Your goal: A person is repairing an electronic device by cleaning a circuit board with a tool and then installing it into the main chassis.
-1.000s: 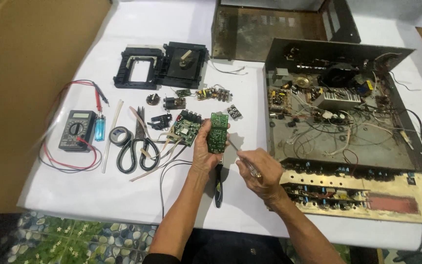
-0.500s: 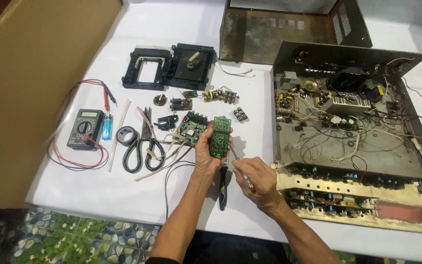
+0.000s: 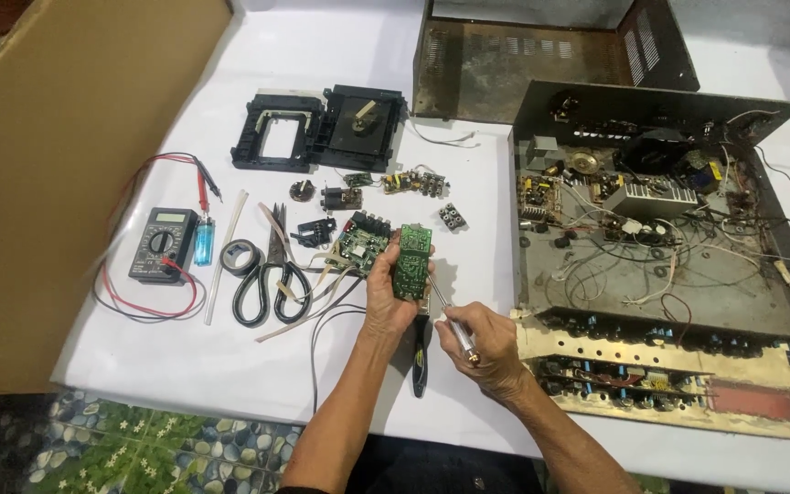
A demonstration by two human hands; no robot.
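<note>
Two hands busy: my left hand (image 3: 386, 297) pinches a small green circuit board (image 3: 411, 263) upright, long axis running away from me. Right hand (image 3: 486, 343) closed on a thin screwdriver (image 3: 450, 316), tip angled up-left twd board's lower edge (contact unclear), just right of the L grip.

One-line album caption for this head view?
Left hand holds a green circuit board; right hand touches it with a thin tool.
</note>
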